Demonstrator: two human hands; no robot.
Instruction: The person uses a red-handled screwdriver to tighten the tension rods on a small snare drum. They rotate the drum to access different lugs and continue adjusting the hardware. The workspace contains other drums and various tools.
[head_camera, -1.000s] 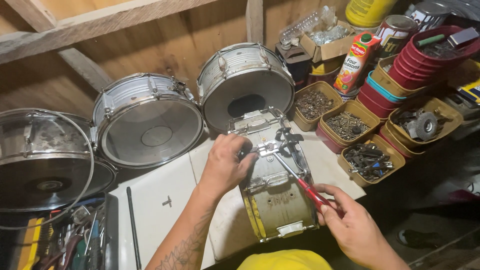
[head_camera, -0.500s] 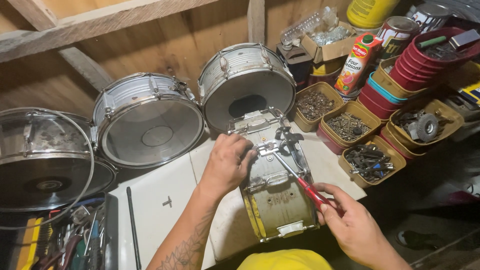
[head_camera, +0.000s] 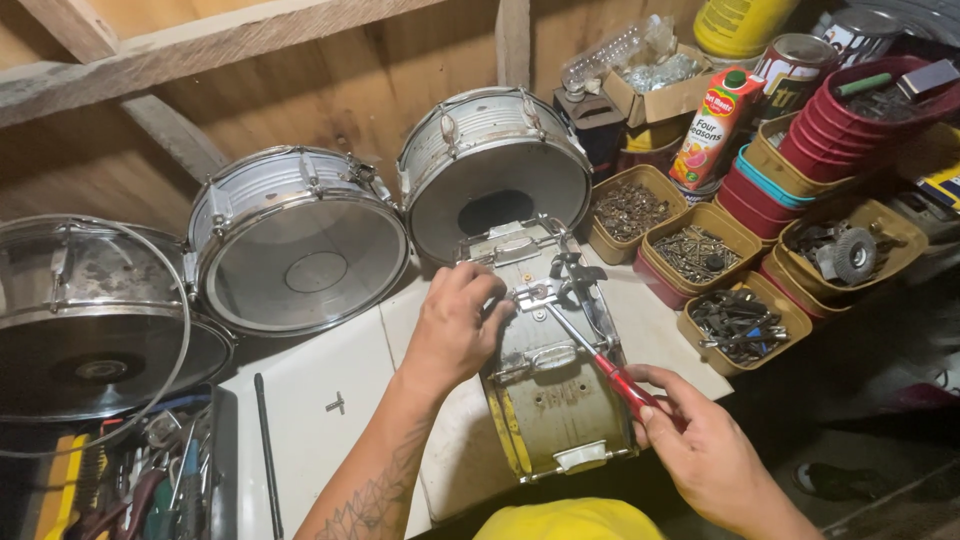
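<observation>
Silver-shelled drum (head_camera: 545, 390) lies on its side at the near centre of the white bench (head_camera: 310, 400). Your left hand (head_camera: 455, 325) is closed on its rim hardware, steadying it, while your right hand (head_camera: 700, 450) grips the red-handled screwdriver (head_camera: 600, 365), its tip angled at a lug.

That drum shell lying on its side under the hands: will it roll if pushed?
Probably yes: the drum shell lies on its curved wall, so a sideways push would likely roll it. The left hand rests on it and seems to steady it. Its metal lugs may catch on the white table. It looks stiff, likely not floppy.
</observation>
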